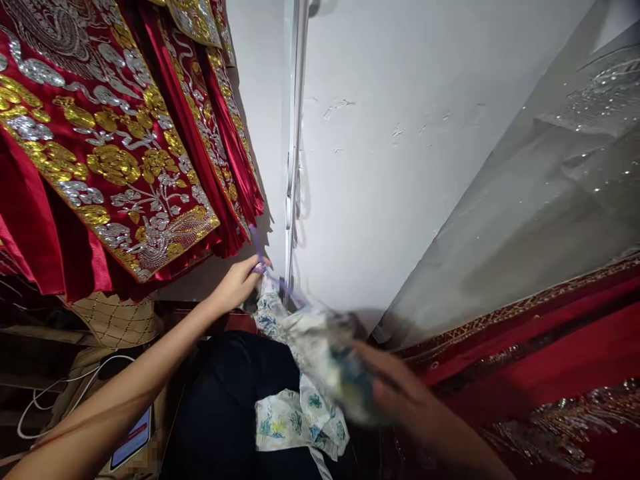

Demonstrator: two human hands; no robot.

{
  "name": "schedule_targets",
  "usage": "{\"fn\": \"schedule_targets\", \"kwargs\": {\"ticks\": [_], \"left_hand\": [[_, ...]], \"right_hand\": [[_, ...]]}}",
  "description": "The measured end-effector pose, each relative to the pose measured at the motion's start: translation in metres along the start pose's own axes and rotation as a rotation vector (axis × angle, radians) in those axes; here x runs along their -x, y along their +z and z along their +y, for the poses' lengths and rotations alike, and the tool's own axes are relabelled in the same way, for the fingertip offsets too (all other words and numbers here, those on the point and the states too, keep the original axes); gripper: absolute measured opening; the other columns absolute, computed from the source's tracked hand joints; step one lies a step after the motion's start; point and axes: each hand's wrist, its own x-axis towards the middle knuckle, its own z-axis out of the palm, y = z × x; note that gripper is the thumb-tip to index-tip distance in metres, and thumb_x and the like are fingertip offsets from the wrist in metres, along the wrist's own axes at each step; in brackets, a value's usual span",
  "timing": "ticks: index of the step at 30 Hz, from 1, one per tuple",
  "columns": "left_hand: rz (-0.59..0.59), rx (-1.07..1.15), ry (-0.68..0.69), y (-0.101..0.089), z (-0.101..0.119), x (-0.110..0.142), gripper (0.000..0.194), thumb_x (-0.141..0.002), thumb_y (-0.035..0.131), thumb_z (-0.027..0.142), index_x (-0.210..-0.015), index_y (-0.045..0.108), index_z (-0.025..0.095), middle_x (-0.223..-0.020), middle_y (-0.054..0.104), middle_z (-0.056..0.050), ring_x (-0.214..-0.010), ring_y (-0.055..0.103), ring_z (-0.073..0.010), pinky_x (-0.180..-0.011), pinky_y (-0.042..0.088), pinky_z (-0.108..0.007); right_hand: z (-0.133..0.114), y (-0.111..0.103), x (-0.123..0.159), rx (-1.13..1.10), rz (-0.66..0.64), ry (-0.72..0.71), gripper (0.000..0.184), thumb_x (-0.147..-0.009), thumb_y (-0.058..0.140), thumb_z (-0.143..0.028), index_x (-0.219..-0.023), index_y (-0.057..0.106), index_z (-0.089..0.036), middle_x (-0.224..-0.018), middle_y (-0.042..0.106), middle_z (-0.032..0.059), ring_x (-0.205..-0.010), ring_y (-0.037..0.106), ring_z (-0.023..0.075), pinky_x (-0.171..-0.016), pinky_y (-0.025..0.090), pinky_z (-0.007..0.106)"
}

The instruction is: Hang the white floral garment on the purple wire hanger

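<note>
My left hand (240, 283) reaches forward to the foot of the white wall and pinches a thin purple hanger (257, 250) at its top. From that hanger hangs a white garment with a blue and green flower print (300, 413), draped down over dark cloth. My right hand (395, 393) is smeared by motion at the lower right and lies against the bunched floral cloth. Its fingers look curled into the fabric, though the blur hides the grip.
Red robes with gold and silver embroidery (115, 153) hang at the upper left. A white pole (295, 133) runs down the wall. A red embroidered garment under clear plastic (540, 280) fills the right. A phone (131, 440) and white cable (60, 393) lie lower left.
</note>
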Motion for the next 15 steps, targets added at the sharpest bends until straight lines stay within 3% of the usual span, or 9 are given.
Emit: {"fn": "schedule_targets", "kwargs": {"ticks": [2,3,4,6,8,10,12,13,15], "left_hand": [[0.092,0.23,-0.106,0.013,0.003,0.01,0.022,-0.091,0.04,0.03,-0.09,0.06,0.019,-0.074,0.059,-0.001,-0.064,0.052,-0.0157,-0.063,0.041,-0.027],[0.164,0.334,-0.135,0.017,0.008,0.012,0.018,-0.088,0.042,0.028,-0.083,0.057,0.02,-0.071,0.056,0.0,-0.061,0.049,-0.0146,-0.06,0.039,-0.026],[0.235,0.435,-0.144,0.02,0.015,0.012,0.012,-0.084,0.044,0.025,-0.077,0.053,0.02,-0.071,0.055,0.0,-0.062,0.048,-0.0142,-0.059,0.038,-0.026],[0.307,0.654,-0.105,0.023,0.034,0.008,0.004,-0.071,0.049,0.018,-0.069,0.045,0.02,-0.072,0.051,-0.001,-0.066,0.048,-0.0139,-0.061,0.039,-0.027],[0.277,0.876,-0.043,0.026,0.053,0.002,0.018,-0.056,0.049,0.013,-0.067,0.036,0.02,-0.072,0.045,0.0,-0.065,0.046,-0.0131,-0.062,0.04,-0.027],[0.223,1.019,-0.012,0.028,0.065,-0.004,0.03,-0.047,0.047,0.012,-0.068,0.027,0.02,-0.072,0.042,0.0,-0.064,0.046,-0.0125,-0.062,0.043,-0.029],[0.18,1.057,-0.016,0.027,0.067,-0.006,0.035,-0.045,0.047,0.012,-0.07,0.024,0.021,-0.078,0.048,-0.002,-0.068,0.051,-0.0138,-0.068,0.048,-0.033],[0.162,1.059,-0.023,0.025,0.064,-0.005,0.034,-0.046,0.048,0.011,-0.072,0.028,0.021,-0.085,0.053,-0.004,-0.075,0.056,-0.0151,-0.073,0.051,-0.036],[0.107,1.037,-0.038,0.021,0.051,-0.002,0.036,-0.052,0.05,0.009,-0.085,0.043,0.022,-0.103,0.061,-0.005,-0.092,0.063,-0.0187,-0.086,0.053,-0.042]], "right_hand": [[-0.01,0.014,-0.006,0.058,-0.291,-0.097,0.05,-0.092,0.051,-0.061,-0.13,0.066,-0.031,-0.139,0.06,0.0081,-0.128,0.055,0.0311,-0.103,0.048,0.045],[-0.012,0.017,-0.016,0.094,-0.315,-0.137,0.051,-0.094,0.048,-0.062,-0.131,0.065,-0.031,-0.141,0.057,0.0082,-0.132,0.051,0.031,-0.108,0.043,0.046],[-0.011,0.018,-0.028,0.139,-0.246,-0.168,0.05,-0.095,0.046,-0.06,-0.132,0.063,-0.031,-0.143,0.055,0.0081,-0.135,0.048,0.0303,-0.112,0.039,0.048],[-0.003,0.013,-0.058,0.247,0.064,-0.199,0.047,-0.095,0.052,-0.053,-0.137,0.058,-0.032,-0.148,0.05,0.0075,-0.139,0.042,0.0288,-0.117,0.031,0.048],[0.009,0.007,-0.087,0.283,0.264,-0.188,0.055,-0.093,0.058,-0.051,-0.143,0.05,-0.031,-0.154,0.043,0.0069,-0.144,0.034,0.0287,-0.12,0.025,0.048],[0.018,0.003,-0.105,0.19,0.275,-0.14,0.057,-0.092,0.059,-0.053,-0.143,0.05,-0.03,-0.15,0.048,0.0069,-0.142,0.039,0.0294,-0.118,0.03,0.047],[0.021,0.003,-0.113,-0.012,0.209,-0.042,0.052,-0.092,0.057,-0.056,-0.134,0.058,-0.026,-0.134,0.063,0.008,-0.128,0.055,0.0304,-0.108,0.044,0.045],[0.02,0.004,-0.114,-0.123,0.204,0.009,0.05,-0.091,0.057,-0.057,-0.128,0.062,-0.024,-0.122,0.07,0.0085,-0.117,0.063,0.0307,-0.1,0.05,0.044],[0.013,0.004,-0.117,-0.295,0.319,0.061,0.048,-0.087,0.061,-0.059,-0.117,0.066,-0.021,-0.102,0.075,0.008,-0.098,0.071,0.0301,-0.086,0.057,0.042]]}}
